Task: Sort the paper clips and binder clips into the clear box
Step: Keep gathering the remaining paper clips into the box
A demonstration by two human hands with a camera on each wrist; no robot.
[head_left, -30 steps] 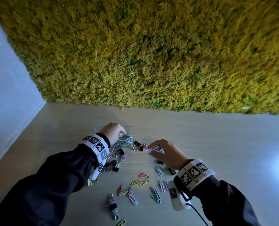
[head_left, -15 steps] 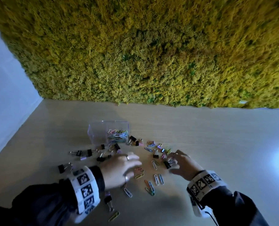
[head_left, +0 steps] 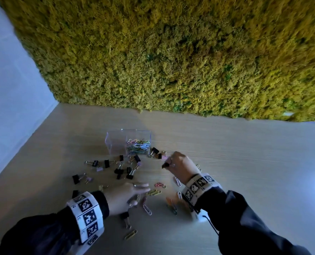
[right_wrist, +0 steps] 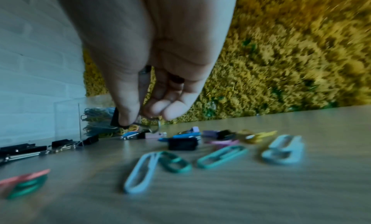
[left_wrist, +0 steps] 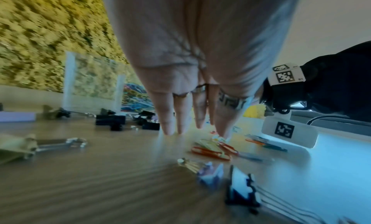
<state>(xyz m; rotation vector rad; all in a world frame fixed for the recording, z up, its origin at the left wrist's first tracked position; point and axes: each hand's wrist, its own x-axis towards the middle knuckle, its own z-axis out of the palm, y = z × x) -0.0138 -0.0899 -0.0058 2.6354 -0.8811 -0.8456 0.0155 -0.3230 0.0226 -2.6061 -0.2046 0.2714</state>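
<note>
You are partway through the job. The clear box [head_left: 128, 142] sits on the counter [head_left: 236, 162], and its right side already holds a heap of colored paper clips [head_left: 138, 143]; the left side of the box looks empty. Lots of things are not in yet: a bunch of black binder clips [head_left: 120, 168] lies just in front of the box, and loose paper clips [head_left: 157, 189] lie farther out from the box, near your hands. Your right hand [head_left: 180, 167] is to the right of the box, and its thumb and fingers [right_wrist: 128, 110] pinch one black binder clip [right_wrist: 116, 118] a little above the counter. Your left hand [head_left: 124, 196] is flat and low, well in front of the box, with fingers [left_wrist: 168, 121] straight and close together, the tips touching the counter beside some red and yellow paper clips [left_wrist: 212, 148]. The box top is open, so you can drop things in from above. There is lots of bare counter to the right of the box, but a white wall [head_left: 14, 107] stands near its left and a mossy yellow wall [head_left: 171, 61] rises behind it
</note>
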